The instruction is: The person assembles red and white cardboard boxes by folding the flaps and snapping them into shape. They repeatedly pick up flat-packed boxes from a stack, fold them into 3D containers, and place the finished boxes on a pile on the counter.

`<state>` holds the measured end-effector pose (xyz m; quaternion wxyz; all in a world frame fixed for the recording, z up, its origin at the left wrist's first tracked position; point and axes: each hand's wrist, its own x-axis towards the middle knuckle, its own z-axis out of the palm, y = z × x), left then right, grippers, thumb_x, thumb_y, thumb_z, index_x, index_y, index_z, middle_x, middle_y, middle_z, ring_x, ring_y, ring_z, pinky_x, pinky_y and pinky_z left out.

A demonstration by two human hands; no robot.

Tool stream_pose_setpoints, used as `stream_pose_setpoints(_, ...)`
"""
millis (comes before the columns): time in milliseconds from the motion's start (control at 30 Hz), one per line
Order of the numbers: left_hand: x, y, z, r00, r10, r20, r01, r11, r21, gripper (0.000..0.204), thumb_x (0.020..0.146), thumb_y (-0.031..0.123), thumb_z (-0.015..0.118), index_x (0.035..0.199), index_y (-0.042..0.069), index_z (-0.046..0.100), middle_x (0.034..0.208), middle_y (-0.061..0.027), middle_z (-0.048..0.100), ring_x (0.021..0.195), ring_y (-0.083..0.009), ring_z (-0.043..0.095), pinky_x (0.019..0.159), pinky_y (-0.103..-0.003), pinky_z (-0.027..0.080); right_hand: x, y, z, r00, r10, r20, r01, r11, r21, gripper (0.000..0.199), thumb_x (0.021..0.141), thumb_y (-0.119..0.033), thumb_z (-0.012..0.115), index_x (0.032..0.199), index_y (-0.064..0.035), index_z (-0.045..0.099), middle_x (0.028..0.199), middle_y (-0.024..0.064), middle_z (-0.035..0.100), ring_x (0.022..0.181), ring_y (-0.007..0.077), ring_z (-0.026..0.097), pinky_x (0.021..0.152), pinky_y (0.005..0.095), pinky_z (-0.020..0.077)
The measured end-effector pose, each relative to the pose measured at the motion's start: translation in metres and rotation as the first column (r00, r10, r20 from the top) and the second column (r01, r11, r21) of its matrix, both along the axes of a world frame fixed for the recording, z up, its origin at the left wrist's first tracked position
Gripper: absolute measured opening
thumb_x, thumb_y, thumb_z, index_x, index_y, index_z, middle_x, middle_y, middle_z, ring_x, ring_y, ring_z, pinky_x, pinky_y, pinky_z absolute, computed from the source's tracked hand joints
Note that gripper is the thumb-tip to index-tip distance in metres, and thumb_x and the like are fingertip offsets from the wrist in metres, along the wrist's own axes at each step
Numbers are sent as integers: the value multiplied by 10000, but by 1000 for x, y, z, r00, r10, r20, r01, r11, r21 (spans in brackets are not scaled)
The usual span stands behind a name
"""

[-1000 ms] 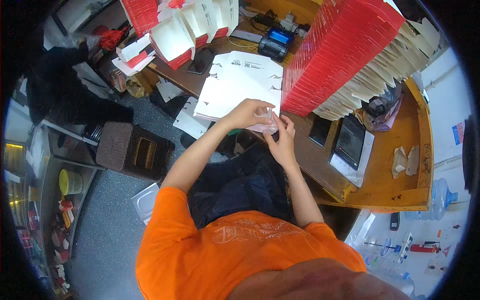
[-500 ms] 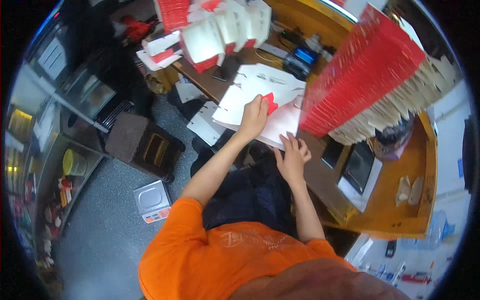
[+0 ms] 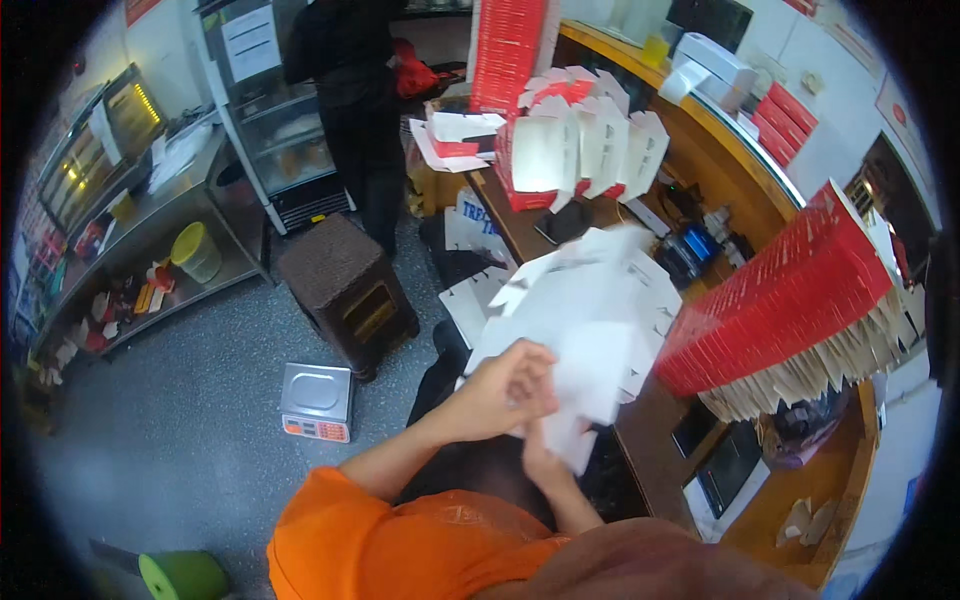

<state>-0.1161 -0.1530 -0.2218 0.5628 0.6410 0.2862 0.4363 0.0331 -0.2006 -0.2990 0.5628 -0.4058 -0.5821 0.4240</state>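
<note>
The left hand (image 3: 505,388) is curled around the near edge of a flat white cardboard blank (image 3: 590,330), fingers folded over the sheet and gripping it. The right hand (image 3: 545,462) sits just below and partly behind the left; it touches the lower edge of the same blank, but whether it pinches the card or only presses against it cannot be told (the left hand and motion blur hide its fingers).

The blank is an unfolded box cut-out, white on the side facing up, with notched tabs and flaps along its edges. It is held tilted above the person's lap, beside the front edge of the wooden counter (image 3: 650,470), and its upper part is blurred.

To the right, a long row of red-and-cream flat boxes (image 3: 800,320) lies slanted on the counter. Further back a cluster of folded white-and-red boxes (image 3: 580,150) stands on the same surface. On the floor to the left sit a brown stool (image 3: 345,290) and a small weighing scale (image 3: 315,402). A person in dark clothing (image 3: 355,90) stands near a glass-fronted cabinet (image 3: 265,130).
</note>
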Motion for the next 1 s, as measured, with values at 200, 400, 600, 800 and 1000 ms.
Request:
stream_pose_setpoints(200, -50, -8, -71, 938, 21, -345, -190, 866, -463, 403, 981, 354, 712, 1046, -34, 624, 790, -129, 719, 674, -186, 717, 632, -311, 590, -31, -57, -62, 969, 210, 131, -188, 969, -162, 746, 965, -109, 673, 1579, 15, 269, 1471, 145, 464, 1354, 219, 460, 1141, 410, 361)
stream_pose_setpoints(400, -32, -29, -253, 947, 266, 182, 35, 475, -879, 176, 983, 69, 608, 1124, -36, 608, 1019, -171, 667, 932, -270, 710, 848, -394, 618, 16, -53, -153, 930, -229, -287, -15, 757, -653, 451, 1034, -134, 610, 1459, -56, 480, 1138, 53, 641, 973, 154, 637, 829, 292, 531)
stream_pose_setpoints(600, 0, -53, -272, 942, 295, 159, 2, 471, -882, 192, 979, 44, 584, 1150, -34, 622, 1084, -163, 675, 994, -275, 702, 901, -416, 605, 43, -56, -139, 938, -220, 267, 289, 923, -254, 322, 901, -34, 760, 1206, -19, 656, 990, 41, 719, 863, 109, 663, 731, 289, 541)
stream_pose_setpoints(800, 25, -50, -278, 996, 89, -15, -74, 715, -695, 133, 898, 36, 617, 963, 5, 729, 921, -102, 733, 871, -190, 693, 797, -332, 550, 41, -48, -110, 729, 14, 684, 348, 853, -389, 237, 878, -206, 796, 768, -13, 715, 976, 178, 752, 854, 316, 737, 685, 369, 555)
stream_pose_setpoints(1000, 14, -53, -283, 971, 176, -159, -236, 796, -557, 172, 918, 5, 549, 997, -36, 695, 915, -133, 714, 866, -230, 713, 801, -402, 596, 37, -25, -157, 831, -152, 536, 213, 976, -53, 201, 849, -100, 810, 730, 19, 700, 1065, 198, 754, 931, 283, 742, 796, 366, 553)
